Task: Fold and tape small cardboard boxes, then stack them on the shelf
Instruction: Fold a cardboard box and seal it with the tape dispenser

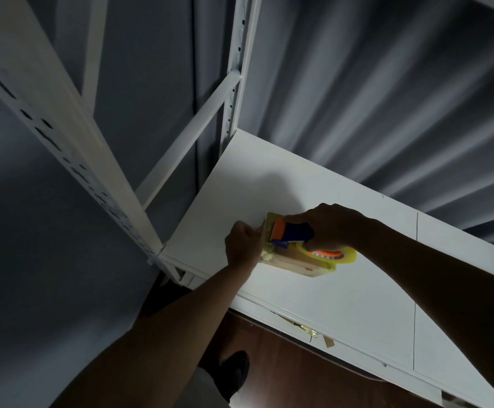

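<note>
A small cardboard box (297,265) lies flat on the white shelf board (313,304), wrapped in yellowish tape. My left hand (243,245) grips the box's left end, fingers curled around its edge. My right hand (331,226) holds a tape dispenser (293,234) with a blue and orange body and presses it on top of the box. The dispenser's yellow tape roll (337,256) sticks out over the box's right side. Much of the box top is hidden under the dispenser and my right hand.
White perforated shelf uprights (72,148) and a diagonal brace (192,134) rise at the left. A grey curtain (387,98) hangs behind the shelf. Tape scraps (313,332) stick to the shelf's front edge. Below are a brown floor (284,375) and a dark shoe (234,375).
</note>
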